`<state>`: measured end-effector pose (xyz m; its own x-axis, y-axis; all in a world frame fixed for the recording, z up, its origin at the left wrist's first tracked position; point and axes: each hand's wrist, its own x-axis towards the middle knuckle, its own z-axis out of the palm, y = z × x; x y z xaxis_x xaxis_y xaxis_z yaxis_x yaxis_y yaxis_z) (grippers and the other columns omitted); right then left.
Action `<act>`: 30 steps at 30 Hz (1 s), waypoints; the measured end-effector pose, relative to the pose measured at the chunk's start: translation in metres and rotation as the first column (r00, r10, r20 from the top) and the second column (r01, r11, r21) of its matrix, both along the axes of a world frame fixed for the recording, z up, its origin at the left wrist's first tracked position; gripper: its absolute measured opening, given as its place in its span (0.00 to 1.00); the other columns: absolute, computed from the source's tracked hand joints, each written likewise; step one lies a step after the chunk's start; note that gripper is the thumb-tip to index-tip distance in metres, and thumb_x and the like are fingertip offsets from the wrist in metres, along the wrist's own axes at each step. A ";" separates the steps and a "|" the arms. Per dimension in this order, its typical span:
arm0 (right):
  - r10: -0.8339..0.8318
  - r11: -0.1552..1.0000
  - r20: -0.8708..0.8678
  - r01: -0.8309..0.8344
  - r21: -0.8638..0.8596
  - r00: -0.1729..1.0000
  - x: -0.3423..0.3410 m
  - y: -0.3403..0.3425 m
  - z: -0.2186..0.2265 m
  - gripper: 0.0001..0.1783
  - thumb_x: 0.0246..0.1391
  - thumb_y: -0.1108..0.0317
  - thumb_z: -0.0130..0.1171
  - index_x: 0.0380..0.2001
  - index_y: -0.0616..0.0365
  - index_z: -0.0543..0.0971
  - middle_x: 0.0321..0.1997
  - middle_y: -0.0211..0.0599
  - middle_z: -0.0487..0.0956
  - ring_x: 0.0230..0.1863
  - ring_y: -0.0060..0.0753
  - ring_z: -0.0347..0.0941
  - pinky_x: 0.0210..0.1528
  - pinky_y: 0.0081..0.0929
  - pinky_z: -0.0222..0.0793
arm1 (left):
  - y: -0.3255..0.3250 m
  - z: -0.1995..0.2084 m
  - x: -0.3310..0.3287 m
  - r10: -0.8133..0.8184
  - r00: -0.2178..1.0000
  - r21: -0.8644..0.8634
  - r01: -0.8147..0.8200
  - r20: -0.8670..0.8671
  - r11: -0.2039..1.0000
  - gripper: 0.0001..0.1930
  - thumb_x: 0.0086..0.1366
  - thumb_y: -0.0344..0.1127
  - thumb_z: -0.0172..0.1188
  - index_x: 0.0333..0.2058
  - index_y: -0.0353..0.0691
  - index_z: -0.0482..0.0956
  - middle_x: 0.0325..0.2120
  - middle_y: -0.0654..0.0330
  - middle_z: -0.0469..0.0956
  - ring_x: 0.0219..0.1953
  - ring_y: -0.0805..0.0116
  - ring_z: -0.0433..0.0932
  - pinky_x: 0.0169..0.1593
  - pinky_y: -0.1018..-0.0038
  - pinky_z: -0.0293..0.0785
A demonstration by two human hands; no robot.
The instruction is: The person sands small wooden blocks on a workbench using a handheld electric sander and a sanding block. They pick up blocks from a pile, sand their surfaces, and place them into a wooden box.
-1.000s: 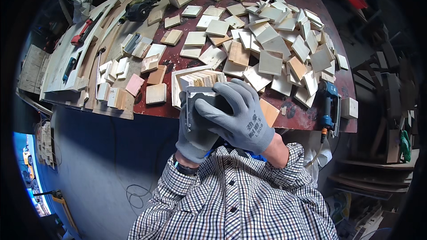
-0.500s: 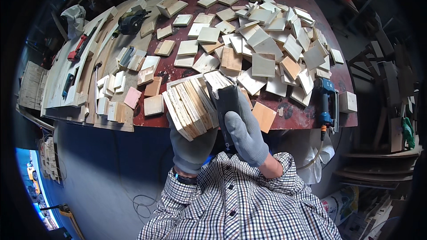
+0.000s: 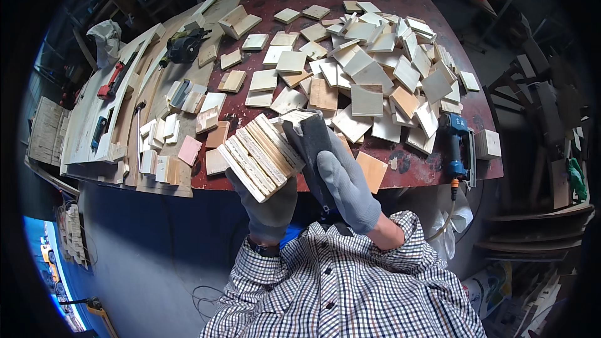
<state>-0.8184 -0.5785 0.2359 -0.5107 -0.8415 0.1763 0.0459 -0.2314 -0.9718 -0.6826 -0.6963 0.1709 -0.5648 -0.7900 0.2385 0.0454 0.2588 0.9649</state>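
Observation:
My left hand point(image 3: 268, 208), in a grey glove, is closed under a stack of square plywood pieces point(image 3: 260, 158), their layered edges facing up. My right hand point(image 3: 350, 184), gloved alike, grips a sanding block point(image 3: 313, 144), a pale wooden block wrapped in a dark sheet, with the thumb laid along it. The block stands tilted against the right side of the stack, close to or touching it; the exact contact is hidden. Both hands are in front of the table's near edge. Beyond them lies a heap of loose wooden squares point(image 3: 369, 75).
On the red table point(image 3: 263, 6), a blue air nailer point(image 3: 458, 144) with a hose stands at the right edge, beside a small stack of squares point(image 3: 487, 144). Boards at left carry a red-and-black tool point(image 3: 113, 81) and a dark power tool point(image 3: 185, 46). Scrap wood point(image 3: 526, 81) stands at right.
The plywood stack has moved slightly left and tilted further. The sanding block has shifted a little left and down along with my right hand. Both hands keep their hold.

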 end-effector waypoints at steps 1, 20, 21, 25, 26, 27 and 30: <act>-0.039 0.999 0.002 0.039 0.008 0.999 0.012 0.002 -0.006 0.37 0.77 0.54 0.48 0.78 0.64 0.55 0.69 0.44 0.69 0.68 0.30 0.65 0.72 0.29 0.58 | -0.002 -0.003 0.002 0.112 0.973 -0.331 -0.039 0.203 0.943 0.37 0.72 0.41 0.65 0.74 0.42 0.59 0.69 0.47 0.65 0.73 0.45 0.65 0.74 0.51 0.65; 0.187 0.974 0.040 -0.191 0.119 0.981 0.008 0.077 -0.014 0.42 0.76 0.46 0.48 0.77 0.69 0.55 0.72 0.45 0.67 0.71 0.35 0.63 0.73 0.34 0.56 | -0.002 0.010 0.025 -0.158 0.911 0.203 0.249 -0.381 0.947 0.56 0.69 0.74 0.54 0.75 0.28 0.51 0.68 0.46 0.68 0.68 0.57 0.72 0.69 0.59 0.71; 0.220 0.971 -0.097 -0.207 0.123 0.971 0.000 0.083 -0.014 0.44 0.76 0.43 0.47 0.77 0.69 0.55 0.69 0.46 0.69 0.68 0.34 0.67 0.72 0.33 0.59 | -0.006 0.015 0.034 -0.141 0.935 0.202 0.215 -0.326 0.955 0.57 0.67 0.73 0.58 0.75 0.28 0.52 0.67 0.45 0.70 0.67 0.57 0.73 0.68 0.60 0.72; 0.008 0.994 0.248 -0.034 0.103 0.969 -0.004 0.068 0.009 0.44 0.72 0.40 0.49 0.72 0.69 0.61 0.62 0.47 0.78 0.56 0.31 0.80 0.56 0.21 0.75 | -0.023 0.011 0.049 -0.137 0.945 0.073 0.166 -0.298 0.983 0.61 0.60 0.71 0.69 0.74 0.28 0.53 0.66 0.46 0.70 0.67 0.59 0.73 0.68 0.61 0.72; 0.010 0.997 0.312 -0.035 0.073 0.950 -0.012 0.055 0.009 0.42 0.71 0.42 0.51 0.71 0.68 0.62 0.59 0.45 0.79 0.52 0.28 0.80 0.52 0.19 0.75 | -0.023 0.006 0.054 -0.186 0.930 0.097 0.227 -0.317 0.969 0.64 0.57 0.74 0.68 0.74 0.27 0.53 0.67 0.46 0.69 0.67 0.58 0.73 0.69 0.61 0.72; 0.012 0.998 0.370 -0.032 0.049 0.929 -0.019 0.043 0.005 0.39 0.70 0.44 0.52 0.69 0.67 0.63 0.55 0.42 0.80 0.47 0.25 0.79 0.49 0.17 0.74 | -0.022 -0.002 0.055 -0.192 0.940 0.007 0.202 -0.283 0.979 0.66 0.54 0.73 0.72 0.74 0.27 0.53 0.66 0.44 0.69 0.67 0.57 0.73 0.69 0.61 0.71; 0.157 0.984 0.408 -0.177 0.011 0.899 -0.028 0.026 0.000 0.39 0.69 0.44 0.53 0.70 0.63 0.63 0.55 0.37 0.76 0.49 0.22 0.73 0.51 0.18 0.68 | 0.000 0.008 0.031 -0.227 0.928 -0.040 0.225 -0.296 0.973 0.68 0.44 0.67 0.81 0.72 0.27 0.56 0.64 0.42 0.71 0.65 0.56 0.74 0.69 0.63 0.70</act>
